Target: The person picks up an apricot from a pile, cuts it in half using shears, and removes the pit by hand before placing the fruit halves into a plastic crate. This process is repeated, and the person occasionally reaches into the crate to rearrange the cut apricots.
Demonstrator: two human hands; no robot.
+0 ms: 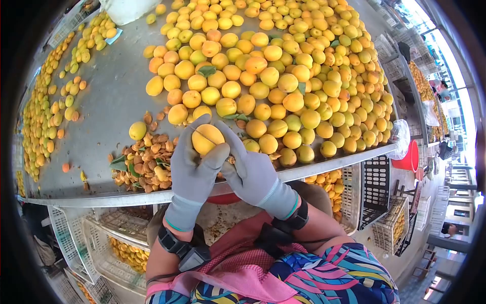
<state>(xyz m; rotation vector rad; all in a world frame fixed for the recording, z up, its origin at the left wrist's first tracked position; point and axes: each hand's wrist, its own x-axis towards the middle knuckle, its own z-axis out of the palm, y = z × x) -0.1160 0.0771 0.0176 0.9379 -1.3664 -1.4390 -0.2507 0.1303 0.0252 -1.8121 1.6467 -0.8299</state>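
In front of me my left hand (pixel 193 169), in a grey glove, is closed round a yellow apricot (pixel 206 140). A thin dark line runs across the top of the fruit. My right hand (pixel 250 175), gloved as well, presses its fingers and thumb against the apricot's right side. Both hands are over the near edge of the metal table (pixel 114 86). Beside my left hand lies a heap of brown apricot pits (pixel 147 162) with a few green leaves. A single whole apricot (pixel 137 130) rests just behind that heap.
A large spread of whole apricots (pixel 304 76) covers the table's middle and right. More apricots (pixel 43 116) lie along the left. Below the edge stand a white crate (pixel 109 243) with apricot halves and a black crate (pixel 375 187). A red bucket (pixel 407 157) is at right.
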